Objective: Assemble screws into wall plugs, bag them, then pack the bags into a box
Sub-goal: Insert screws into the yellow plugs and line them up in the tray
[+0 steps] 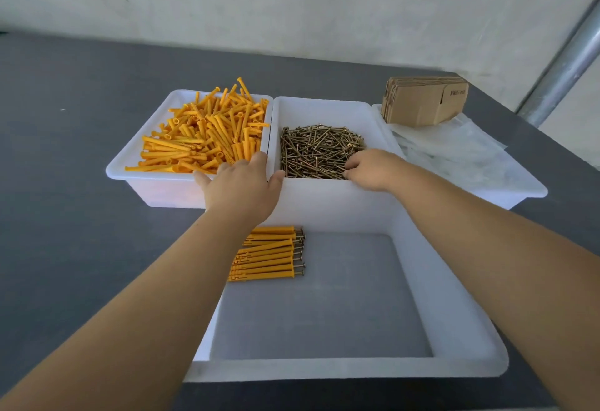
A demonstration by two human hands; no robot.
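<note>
Left hand: left hand reaches over the near edge of the plug bin, fingers spread; its fingertips dip out of sight among the plugs, so whether it holds one cannot be told.
Right hand: right hand sits at the near right corner of the screw bin, fingers curled down into the pile; the fingertips are hidden under the hand, so a pinched screw cannot be confirmed.
Wall plugs: orange wall plugs are heaped loose in the white plug bin, at the far left; several stick up above its far rim.
Screws: brass-coloured screws lie tangled in the white screw bin, touching the plug bin's right side.
Assembled pieces: assembled plugs, each with a screw head showing at its right end, lie side by side in a row at the far left corner of the front tray; the left forearm covers their left ends, so the count is unclear.
Front tray: white, shallow, nearest the camera; its left wall is mostly hidden by the left forearm.
Bags: clear plastic bags are piled in a third white bin at the right; single bags are hard to tell apart.
Cartons: flat cardboard boxes are stacked on the bags' far end; the print on them is too blurred to read.
Table: dark grey table carries everything.
Background: pale wall and metal pole, the pole cut off by the right edge.
</note>
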